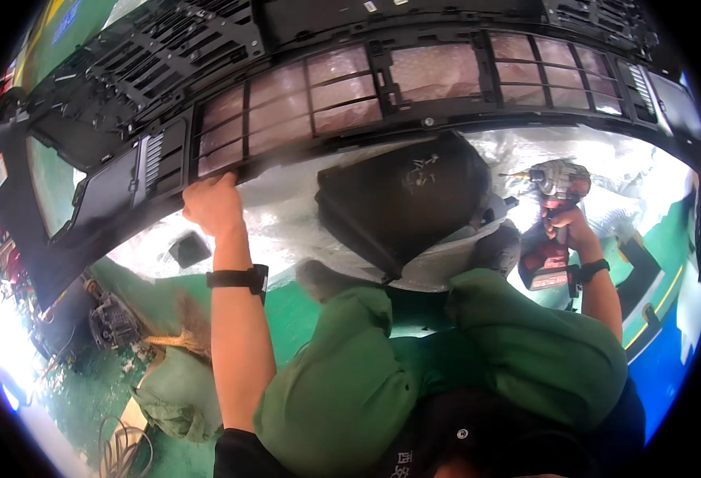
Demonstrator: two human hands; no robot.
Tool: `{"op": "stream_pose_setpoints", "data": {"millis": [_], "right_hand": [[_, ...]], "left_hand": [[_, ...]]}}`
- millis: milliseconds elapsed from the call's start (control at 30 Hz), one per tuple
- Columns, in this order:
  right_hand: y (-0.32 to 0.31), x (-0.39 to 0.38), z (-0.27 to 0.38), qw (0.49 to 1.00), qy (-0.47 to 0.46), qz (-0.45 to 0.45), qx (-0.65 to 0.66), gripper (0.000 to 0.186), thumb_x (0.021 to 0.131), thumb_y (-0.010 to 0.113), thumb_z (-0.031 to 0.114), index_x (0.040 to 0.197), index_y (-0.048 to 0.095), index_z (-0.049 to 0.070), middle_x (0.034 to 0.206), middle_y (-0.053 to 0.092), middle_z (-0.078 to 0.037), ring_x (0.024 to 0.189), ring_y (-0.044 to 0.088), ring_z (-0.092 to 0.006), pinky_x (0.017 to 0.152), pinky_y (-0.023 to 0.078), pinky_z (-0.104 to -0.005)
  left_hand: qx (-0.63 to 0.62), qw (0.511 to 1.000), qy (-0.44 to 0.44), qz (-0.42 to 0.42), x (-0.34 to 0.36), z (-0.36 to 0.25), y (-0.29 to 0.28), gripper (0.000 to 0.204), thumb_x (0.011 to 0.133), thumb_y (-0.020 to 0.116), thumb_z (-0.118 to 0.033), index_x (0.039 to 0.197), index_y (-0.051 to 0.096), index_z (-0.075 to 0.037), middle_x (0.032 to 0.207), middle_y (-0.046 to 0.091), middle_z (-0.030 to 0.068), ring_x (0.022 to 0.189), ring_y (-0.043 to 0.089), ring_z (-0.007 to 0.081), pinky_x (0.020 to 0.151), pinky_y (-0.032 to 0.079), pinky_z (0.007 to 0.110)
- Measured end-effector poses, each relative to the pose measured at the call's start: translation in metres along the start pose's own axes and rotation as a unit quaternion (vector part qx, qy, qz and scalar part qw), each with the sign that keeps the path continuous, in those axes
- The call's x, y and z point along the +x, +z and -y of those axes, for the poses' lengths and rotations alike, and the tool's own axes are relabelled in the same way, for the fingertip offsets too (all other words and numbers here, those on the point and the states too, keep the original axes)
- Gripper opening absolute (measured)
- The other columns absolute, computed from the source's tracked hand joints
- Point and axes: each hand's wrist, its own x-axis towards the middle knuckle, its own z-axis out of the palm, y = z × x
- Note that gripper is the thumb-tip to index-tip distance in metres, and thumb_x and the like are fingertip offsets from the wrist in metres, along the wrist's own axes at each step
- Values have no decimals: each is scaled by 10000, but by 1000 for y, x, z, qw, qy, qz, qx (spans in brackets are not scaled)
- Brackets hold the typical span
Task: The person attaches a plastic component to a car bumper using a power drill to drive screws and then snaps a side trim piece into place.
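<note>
A long black plastic frame [287, 155] with barred openings curves across the far side in front of me. My left hand [213, 205] is closed at its near edge on the left, fingertips hidden behind the rim. On the right my right hand [577, 229] grips a red and black cordless drill [543, 253], its bit pointing left, apart from the frame. Between my hands a black tapered container [402, 199] with pale marks rests before my knees; I cannot tell what is inside it.
Clear plastic sheeting [275, 199] spreads under the frame, with a small dark square piece [189, 249] on it. To the left on the green floor lie a dark metal part [114, 320], a brush [187, 334], a green cloth [179, 394] and a coiled cable [123, 450].
</note>
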Motion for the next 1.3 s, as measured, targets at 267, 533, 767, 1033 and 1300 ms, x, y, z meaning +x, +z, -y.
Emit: {"op": "stream_pose_setpoints", "data": {"millis": [267, 533, 767, 1033, 1300], "right_hand": [[2, 1, 3, 1000, 2, 20, 7, 302, 736, 680, 52, 1025, 652, -28, 757, 644, -120, 643, 610, -228, 633, 504, -336], [-1, -4, 6, 998, 31, 38, 26, 253, 778, 685, 0, 1025, 642, -30, 705, 552, -60, 610, 517, -194, 605, 429, -323], [1, -42, 33, 997, -68, -29, -24, 259, 759, 697, 72, 990, 599, 10, 634, 504, -24, 565, 516, -162, 545, 443, -318], [156, -100, 126, 961, -218, -60, -161, 407, 690, 683, 81, 1066, 590, -41, 716, 572, -77, 566, 537, -179, 523, 431, -301], [363, -99, 187, 864, -173, -37, -471, 512, 720, 794, 41, 1206, 641, -8, 926, 670, -33, 763, 619, -117, 640, 499, -271]], "left_hand": [[-130, 990, -39, -36, 6, 16, 15, 393, 732, 772, -209, 1008, 703, 61, 1152, 672, 131, 1188, 445, 349, 1048, 341, 442], [-34, 998, 27, -51, -13, 3, 3, 364, 756, 757, -255, 1000, 756, 16, 1076, 689, 121, 1255, 424, 365, 1055, 372, 448], [-54, 972, 195, -123, 2, 39, 6, 295, 824, 628, -257, 847, 783, -8, 1030, 688, 217, 1014, 623, 381, 954, 443, 482], [-237, 927, 278, -87, 1, 77, -14, 225, 855, 603, -116, 1007, 746, -35, 1063, 699, 148, 1069, 613, 347, 961, 440, 440], [-513, 836, 177, 84, -72, 66, -30, 392, 900, 678, -37, 1290, 636, -38, 1158, 668, 68, 968, 615, 137, 842, 512, 279]]}}
